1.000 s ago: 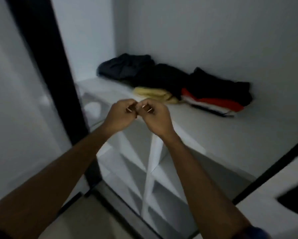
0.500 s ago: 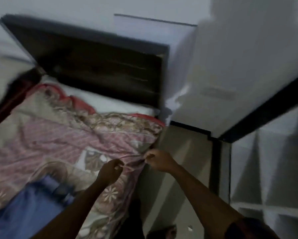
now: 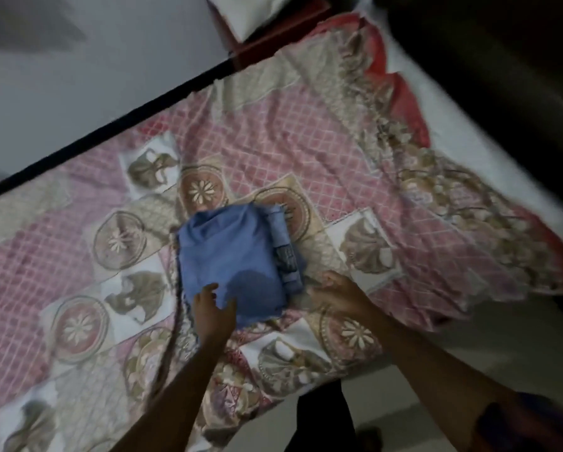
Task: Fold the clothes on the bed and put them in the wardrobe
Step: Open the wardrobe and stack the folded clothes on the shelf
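A folded blue garment (image 3: pixel 234 256) lies in the middle of the bed on a pink and beige patterned bedspread (image 3: pixel 273 141). My left hand (image 3: pixel 213 313) reaches over its near edge with fingers spread, touching the cloth. My right hand (image 3: pixel 337 291) is at the garment's near right corner, fingers loosely bent; whether it holds the cloth is blurred. The wardrobe is out of view.
A white pillow (image 3: pixel 244 13) lies on a red piece at the top. A dark headboard (image 3: pixel 501 76) runs along the upper right. Pale floor (image 3: pixel 469 337) shows at the right beside the bed, and my feet stand at the bottom.
My view swung from the wardrobe shelf to the bed. My hands, which were together in front of the shelf, have parted and now reach to the blue garment.
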Tool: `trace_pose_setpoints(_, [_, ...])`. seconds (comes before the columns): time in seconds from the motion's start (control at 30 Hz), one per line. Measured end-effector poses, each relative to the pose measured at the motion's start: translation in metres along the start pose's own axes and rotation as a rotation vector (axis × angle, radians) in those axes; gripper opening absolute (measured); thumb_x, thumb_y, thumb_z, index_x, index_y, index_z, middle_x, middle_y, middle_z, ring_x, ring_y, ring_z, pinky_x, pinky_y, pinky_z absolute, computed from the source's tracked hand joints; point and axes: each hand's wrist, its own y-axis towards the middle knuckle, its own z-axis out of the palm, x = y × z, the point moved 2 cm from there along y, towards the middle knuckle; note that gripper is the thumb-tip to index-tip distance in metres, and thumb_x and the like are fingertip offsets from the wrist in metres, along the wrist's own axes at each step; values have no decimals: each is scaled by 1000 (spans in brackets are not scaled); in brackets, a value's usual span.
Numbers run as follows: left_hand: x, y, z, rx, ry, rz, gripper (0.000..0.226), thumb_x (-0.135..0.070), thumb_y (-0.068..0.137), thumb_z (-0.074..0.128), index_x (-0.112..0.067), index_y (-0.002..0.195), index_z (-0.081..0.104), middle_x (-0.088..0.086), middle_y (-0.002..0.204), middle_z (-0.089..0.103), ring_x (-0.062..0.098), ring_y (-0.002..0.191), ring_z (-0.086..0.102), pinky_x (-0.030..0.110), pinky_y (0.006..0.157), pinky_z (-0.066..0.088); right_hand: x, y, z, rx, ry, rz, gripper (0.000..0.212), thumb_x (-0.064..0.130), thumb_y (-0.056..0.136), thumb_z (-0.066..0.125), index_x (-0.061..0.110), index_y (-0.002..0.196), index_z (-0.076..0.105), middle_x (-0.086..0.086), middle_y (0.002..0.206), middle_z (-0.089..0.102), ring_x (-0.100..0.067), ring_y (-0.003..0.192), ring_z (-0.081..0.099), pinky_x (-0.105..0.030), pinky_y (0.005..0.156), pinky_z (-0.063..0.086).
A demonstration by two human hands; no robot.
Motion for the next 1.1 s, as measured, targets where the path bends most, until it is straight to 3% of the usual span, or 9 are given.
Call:
trace_pose_setpoints(0.17, [78,29,-17,12,-111,-195,96,-69,51,76,-12,125,56,11,115,64,32,103,64,47,84,56,-1,67,61,-13,128,-78,84,58,58,89,23,128,60,4,117,72,-15,108,69,-43,95,56])
trace_pose_setpoints(0.23, [88,48,-20,46,-136,-182,96,-69,55,81,-18,132,52,4,124,62,26,109,61,46,87,57,4,82,80,-79,148,-89,96,56,54,93,23,135,53,5,122,68,-14,109,67,-40,93,55])
trace_pose_setpoints(0.33, [82,71,-18,116,-348,-213,60,-33,75,86,-12,125,60,6,121,67,26,106,64,27,76,56,20,84,85,-213,206,-18,83,34,60,97,15,128,54,2,116,67,-16,99,66,-38,86,57])
trace_pose_setpoints(0.47, [82,99,-22,55,-544,-309,29,-24,78,83,-10,98,69,10,105,72,31,100,67,46,88,56,30,100,89,-128,328,24,42,4,70,90,8,105,68,-8,97,73,-13,76,71,-23,53,56])
trace_pose_setpoints(0.63, [76,107,-27,101,-564,-310,71,-37,56,93,-8,116,68,10,112,72,33,101,68,49,88,57,39,96,104,-56,313,-24,89,17,43,100,3,122,63,-11,116,73,-22,101,72,-43,77,62])
trace_pose_setpoints(0.7, [70,108,-32,89,-581,-263,88,-45,44,90,-8,120,65,10,114,71,33,101,68,51,88,57,43,95,107,-25,322,-18,83,3,48,96,1,123,61,-14,120,71,-28,107,70,-49,84,61])
trace_pose_setpoints(0.77, [59,108,-37,133,-641,-233,87,-38,46,89,-10,124,62,10,117,70,33,103,68,50,86,57,50,95,104,9,314,-23,68,-16,59,86,1,121,61,-19,121,69,-34,109,68,-54,87,59])
trace_pose_setpoints(0.9, [34,98,-54,270,-764,-210,62,-4,75,77,-10,133,57,14,123,67,35,104,66,41,74,58,66,87,91,38,305,-65,63,-21,64,78,15,113,63,-15,120,69,-36,110,66,-59,93,54])
trace_pose_setpoints(1.1, [-73,65,-77,404,-819,-133,71,-7,59,76,-5,128,61,18,118,69,36,94,70,41,71,59,113,12,13,-40,387,-217,66,-19,67,78,17,119,59,-6,116,70,-30,109,67,-56,93,55])
